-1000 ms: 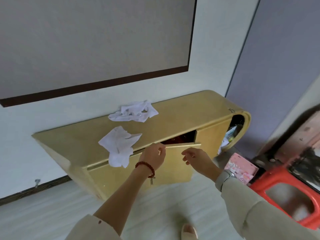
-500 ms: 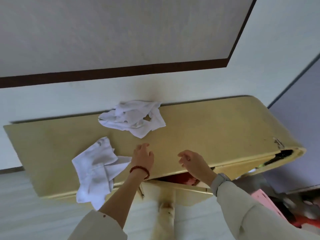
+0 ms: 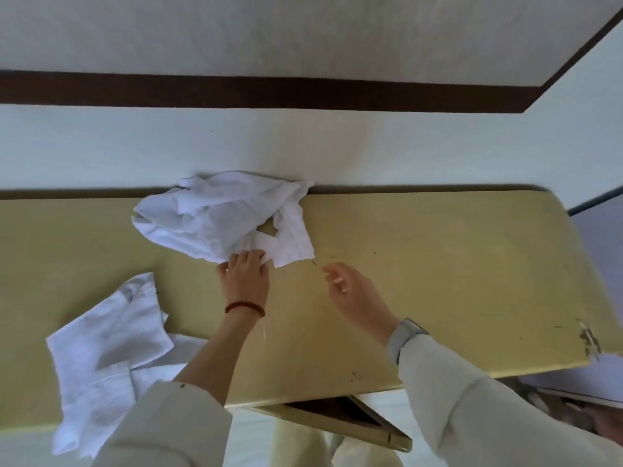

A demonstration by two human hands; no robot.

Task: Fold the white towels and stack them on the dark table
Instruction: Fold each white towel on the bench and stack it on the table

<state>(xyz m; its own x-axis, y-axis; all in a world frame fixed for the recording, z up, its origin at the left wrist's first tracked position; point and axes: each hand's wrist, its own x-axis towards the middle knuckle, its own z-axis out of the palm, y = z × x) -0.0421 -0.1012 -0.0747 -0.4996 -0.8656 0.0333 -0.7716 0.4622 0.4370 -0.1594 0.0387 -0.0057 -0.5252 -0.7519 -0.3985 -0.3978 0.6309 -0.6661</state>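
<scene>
Two white towels lie on a yellow cabinet top (image 3: 438,281). A crumpled towel (image 3: 215,224) sits at the back against the wall. My left hand (image 3: 244,278), with a red bead bracelet on its wrist, reaches forward, its fingertips touching that towel's near edge. A second towel (image 3: 104,338) lies rumpled at the front left and hangs over the cabinet's front edge. To the right of the crumpled towel, my right hand (image 3: 350,294) hovers above the bare top with loosely curled fingers and holds nothing. No dark table is in view.
A cabinet door (image 3: 340,423) stands ajar below the front edge, between my arms. The wall with a dark brown band (image 3: 303,94) rises right behind the cabinet. The cabinet's right corner (image 3: 588,342) is chipped.
I have stepped closer, so the view looks down on the cabinet top. My left hand moved forward from the front edge to the crumpled towel. My right hand rose over the top.
</scene>
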